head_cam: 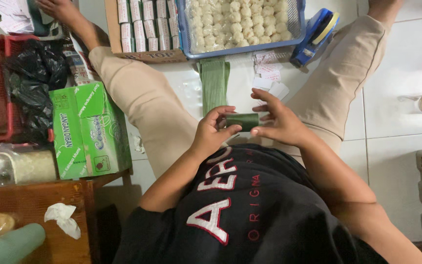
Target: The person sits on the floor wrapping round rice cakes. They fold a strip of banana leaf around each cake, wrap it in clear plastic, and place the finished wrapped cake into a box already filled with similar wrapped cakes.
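A small dark green leaf-wrapped roll [243,121] is held between both my hands over my lap. My left hand [212,131] grips its left end with curled fingers. My right hand [275,120] pinches its right end, fingers partly spread. Just beyond the roll lies a stack of folded green leaf strips [214,83] on the white tiled floor between my legs. A blue basket [186,29] holding several pale round balls [240,22] stands further ahead.
A cardboard box [142,55] of small white packets sits left of the basket, and a blue tape dispenser [314,36] to its right. Small paper labels [269,73] lie near it. A green carton [89,129], black bags and a wooden stool [30,205] crowd the left.
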